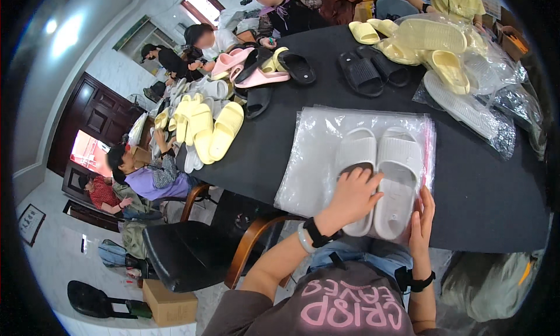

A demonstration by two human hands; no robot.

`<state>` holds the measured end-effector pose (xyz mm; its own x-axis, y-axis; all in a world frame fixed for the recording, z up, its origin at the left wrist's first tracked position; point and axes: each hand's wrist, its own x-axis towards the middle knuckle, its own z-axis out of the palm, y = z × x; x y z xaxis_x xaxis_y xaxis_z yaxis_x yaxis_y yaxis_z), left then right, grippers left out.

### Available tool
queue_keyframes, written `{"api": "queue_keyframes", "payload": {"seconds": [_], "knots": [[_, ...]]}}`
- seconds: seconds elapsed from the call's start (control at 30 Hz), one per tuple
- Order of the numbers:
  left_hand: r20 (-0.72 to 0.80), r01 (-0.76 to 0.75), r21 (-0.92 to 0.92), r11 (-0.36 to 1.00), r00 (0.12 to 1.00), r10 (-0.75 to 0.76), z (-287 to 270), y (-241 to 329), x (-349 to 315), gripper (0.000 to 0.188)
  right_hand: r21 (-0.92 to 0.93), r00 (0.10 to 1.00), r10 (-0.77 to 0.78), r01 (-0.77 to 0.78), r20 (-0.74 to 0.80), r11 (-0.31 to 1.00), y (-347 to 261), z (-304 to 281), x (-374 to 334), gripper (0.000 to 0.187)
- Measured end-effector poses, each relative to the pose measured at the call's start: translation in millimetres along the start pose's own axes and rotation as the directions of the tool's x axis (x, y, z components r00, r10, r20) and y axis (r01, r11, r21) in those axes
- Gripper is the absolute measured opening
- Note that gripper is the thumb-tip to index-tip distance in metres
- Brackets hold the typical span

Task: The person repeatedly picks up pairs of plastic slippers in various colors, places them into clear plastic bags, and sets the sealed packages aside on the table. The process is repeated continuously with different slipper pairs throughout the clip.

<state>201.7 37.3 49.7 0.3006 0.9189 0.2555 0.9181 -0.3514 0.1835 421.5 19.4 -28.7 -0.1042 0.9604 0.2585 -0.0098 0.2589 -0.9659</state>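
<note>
A pair of white slide slippers lies side by side on a stack of clear plastic bags [309, 161] at the table's near edge, toes pointing away from me. I cannot tell whether the pair is inside the top bag. My left hand [354, 197] rests over the footbed of the left slipper [357, 149], its fingers spread and touching the inner edge of the right slipper [400, 152]. Along the outer side of the right slipper, by the bag's pink-edged strip, my right hand [421, 219] stands with fingers stretched out.
Bagged yellow and white slippers [461, 74] are heaped at the far right of the dark table [484, 202]. Black slides [370, 71] lie beyond the bags. Yellow slides [219, 132] and pink ones [259, 76] cover the left side. A wooden-armed chair [186, 248] stands left; several people sit around.
</note>
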Motion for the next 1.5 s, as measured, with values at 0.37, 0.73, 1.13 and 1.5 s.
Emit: {"api": "queue_keyframes", "payload": {"seconds": [0.37,0.73,1.13,1.5], "knots": [[-0.229,0.283,0.021,0.959,0.935,-0.271,-63,-209,-64,0.034,-0.222,0.998,0.031,-0.017,0.059,0.975,-10,4,0,0.055],[-0.099,0.528,0.482,0.699,0.826,-0.556,-86,-407,-97,0.044,-0.464,0.998,-0.012,0.039,0.06,0.885,-15,13,0,0.052],[-0.228,0.713,0.513,0.478,0.65,-0.724,-76,-382,-99,0.044,-0.469,0.994,-0.049,0.09,0.099,0.878,-25,12,5,0.05],[0.014,0.201,-0.044,0.979,0.98,-0.2,-7,-53,-64,0.064,-0.34,0.98,-0.023,0.09,0.196,0.936,-26,3,9,0.053]]}}
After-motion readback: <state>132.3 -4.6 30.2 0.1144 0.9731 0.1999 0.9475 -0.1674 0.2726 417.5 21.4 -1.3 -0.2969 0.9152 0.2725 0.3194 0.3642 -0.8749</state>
